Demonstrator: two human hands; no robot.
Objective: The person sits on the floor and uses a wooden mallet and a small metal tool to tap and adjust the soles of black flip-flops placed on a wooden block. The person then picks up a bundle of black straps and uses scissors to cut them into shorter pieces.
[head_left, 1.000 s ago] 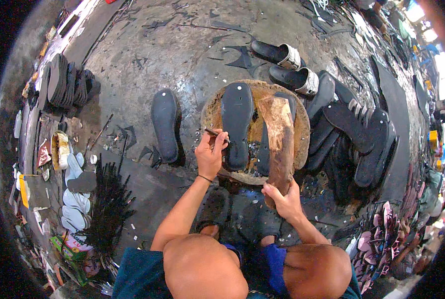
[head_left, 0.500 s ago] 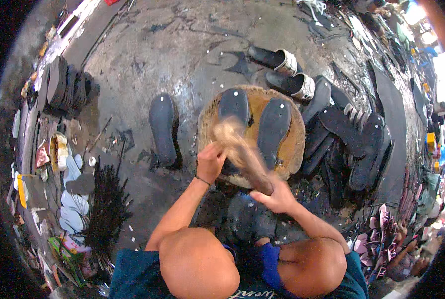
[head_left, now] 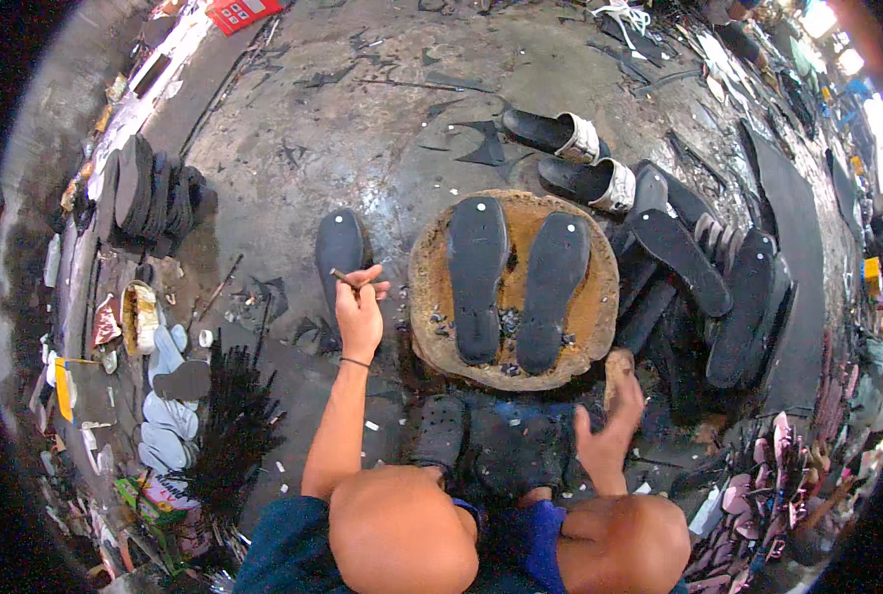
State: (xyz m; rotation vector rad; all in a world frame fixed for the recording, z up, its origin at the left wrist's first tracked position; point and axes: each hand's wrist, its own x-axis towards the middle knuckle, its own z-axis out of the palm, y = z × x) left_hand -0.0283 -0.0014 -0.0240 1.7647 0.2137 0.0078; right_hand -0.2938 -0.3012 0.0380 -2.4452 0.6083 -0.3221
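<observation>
A round wooden block bears two black shoe soles, a left one and a right one, each with a white dot near its far end. My left hand is closed on a short, thin metal rod, like a hole punch. It hovers over a third black sole on the floor and covers its near part. Beside the block's near right edge, my right hand has thumb and fingers apart. A wooden mallet stands or lies at its fingertips, mostly hidden by them.
Right of the block is a pile of black soles; two slide sandals lie beyond it. Stacked soles stand far left. Nearer left are grey-blue soles and dark bristly strips. Pink pieces lie near right.
My left hand has moved left from the block to the floor sole with the rod. My right hand has brought the mallet down right of the block and opened. Both block soles are uncovered.
</observation>
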